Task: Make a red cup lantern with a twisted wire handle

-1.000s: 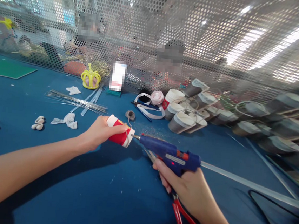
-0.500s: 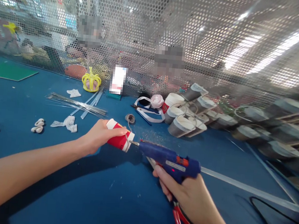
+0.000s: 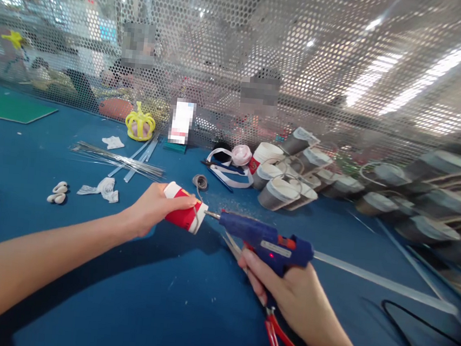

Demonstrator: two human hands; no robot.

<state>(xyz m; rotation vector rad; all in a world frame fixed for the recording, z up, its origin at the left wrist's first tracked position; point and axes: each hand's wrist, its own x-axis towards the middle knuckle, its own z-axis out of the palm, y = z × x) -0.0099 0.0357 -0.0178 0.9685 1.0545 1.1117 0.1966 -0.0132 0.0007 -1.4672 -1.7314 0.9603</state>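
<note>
My left hand (image 3: 151, 207) grips a red and white paper cup (image 3: 184, 208) lying sideways just above the blue table (image 3: 129, 294), its rim facing right. My right hand (image 3: 290, 295) holds a blue hot glue gun (image 3: 267, 240). The gun's metal nozzle points left and sits a short way from the cup's rim. A clear glue stick (image 3: 383, 283) sticks out of the back of the gun to the right. A thin cord (image 3: 199, 182) trails from the cup rim toward the back.
Red-handled scissors (image 3: 280, 338) lie under my right hand. Several dark paper cups (image 3: 281, 191) lie piled at the right back. Wire rods (image 3: 118, 158), white scraps (image 3: 104, 187), shells (image 3: 58, 191), ribbon (image 3: 231, 167) and a yellow crown (image 3: 140, 123) lie behind. A perforated screen (image 3: 241, 60) closes the back; people sit beyond it.
The glue gun's nozzle touched the cup's rim half a second ago and has now drawn back slightly to the right. My left hand and the cup have stayed nearly still.
</note>
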